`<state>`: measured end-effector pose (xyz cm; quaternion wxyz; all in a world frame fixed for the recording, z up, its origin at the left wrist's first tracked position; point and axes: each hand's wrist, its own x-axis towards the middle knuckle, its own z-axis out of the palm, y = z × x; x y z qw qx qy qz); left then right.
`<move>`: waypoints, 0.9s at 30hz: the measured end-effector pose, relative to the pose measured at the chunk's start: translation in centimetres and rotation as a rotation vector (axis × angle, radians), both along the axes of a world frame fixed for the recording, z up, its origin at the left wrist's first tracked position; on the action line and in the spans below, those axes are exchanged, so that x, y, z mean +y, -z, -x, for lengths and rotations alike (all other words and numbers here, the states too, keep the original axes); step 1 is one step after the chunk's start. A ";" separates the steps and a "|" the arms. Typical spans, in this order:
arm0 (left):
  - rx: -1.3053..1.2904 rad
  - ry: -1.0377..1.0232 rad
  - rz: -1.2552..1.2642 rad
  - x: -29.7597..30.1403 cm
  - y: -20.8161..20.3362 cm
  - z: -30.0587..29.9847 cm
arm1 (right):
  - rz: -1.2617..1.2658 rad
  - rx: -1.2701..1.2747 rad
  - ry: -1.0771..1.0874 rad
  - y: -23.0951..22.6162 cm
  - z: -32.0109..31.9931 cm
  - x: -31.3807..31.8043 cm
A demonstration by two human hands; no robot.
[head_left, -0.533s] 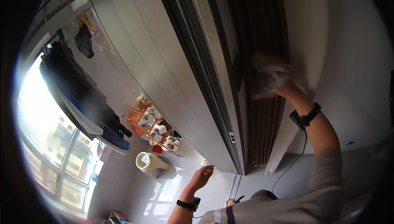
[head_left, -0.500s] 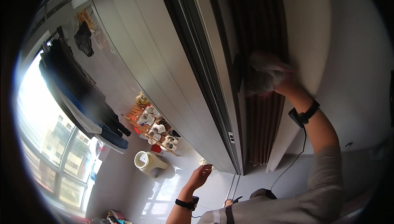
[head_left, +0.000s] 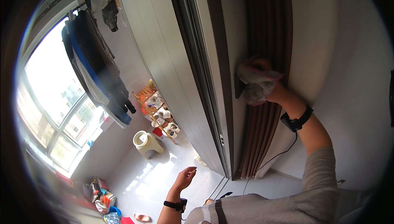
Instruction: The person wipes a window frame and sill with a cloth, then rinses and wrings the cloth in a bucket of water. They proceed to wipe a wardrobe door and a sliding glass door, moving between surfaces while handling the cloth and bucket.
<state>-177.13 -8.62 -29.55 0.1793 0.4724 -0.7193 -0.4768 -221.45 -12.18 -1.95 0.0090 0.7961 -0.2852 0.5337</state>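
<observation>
My right hand [head_left: 277,93] is raised and closed on a grey cloth with a pink edge [head_left: 258,85]. It presses the cloth to the pale wall strip between the door frame and the brown curtain [head_left: 269,23]. Beside the cloth, a dark flat panel [head_left: 237,85] on that strip is partly covered. Low on the left, my left hand [head_left: 185,179] hangs in the air with nothing in it, its fingers loosely bent and apart. The lower end of the grey sliding door [head_left: 172,80] is what it is nearest to.
Through the doorway, clothes [head_left: 92,56] hang by a bright window [head_left: 53,88]. A shoe rack [head_left: 143,94] and a cream stool [head_left: 148,146] stand on the tiled floor. Bags [head_left: 104,197] lie at lower left. A thin cable [head_left: 283,152] trails from my right wrist band.
My right hand and the cloth have moved slightly left, onto the strip beside the dark panel. My left hand has dropped a little lower and left. The whole view has shifted.
</observation>
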 end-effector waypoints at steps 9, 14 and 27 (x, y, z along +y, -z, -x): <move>0.006 0.007 0.035 2.2 0.3 2.2 | 0.016 0.176 0.433 3.1 4.2 -5.9; -0.047 -0.058 -0.003 2.9 1.4 0.5 | 0.527 0.457 0.624 2.1 3.3 -5.1; 0.069 -0.126 -0.040 2.6 3.8 -0.6 | 0.230 0.348 0.430 2.0 1.6 -3.8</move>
